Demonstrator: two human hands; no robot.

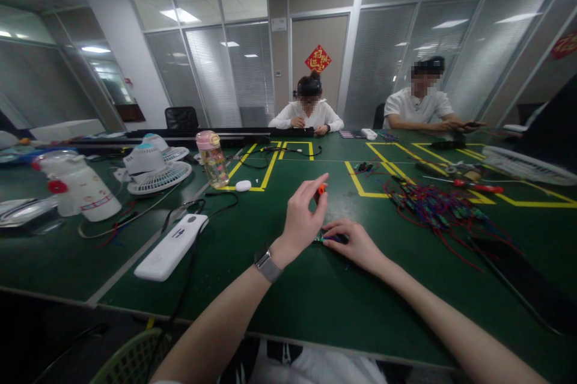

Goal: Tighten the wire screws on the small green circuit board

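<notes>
My left hand (305, 214), with a grey-banded watch on its wrist, is raised over the green table with its fingers curved. A small orange-and-black tool (321, 189) is pinched between its thumb and fingers; most of it is hidden, so its kind cannot be told. Just below, my right hand (354, 241) rests on the tabletop. Its thumb and fingertips close on a small green circuit board (319, 238) with wires, partly covered by the fingers.
To the right lie a tangled pile of wired circuit boards (439, 207), a red-handled screwdriver (478, 185) and a dark phone-like slab (518, 282). A white power bank (171, 247), a pink-lidded bottle (211, 158) and fans (157, 173) stand left. Two people sit opposite.
</notes>
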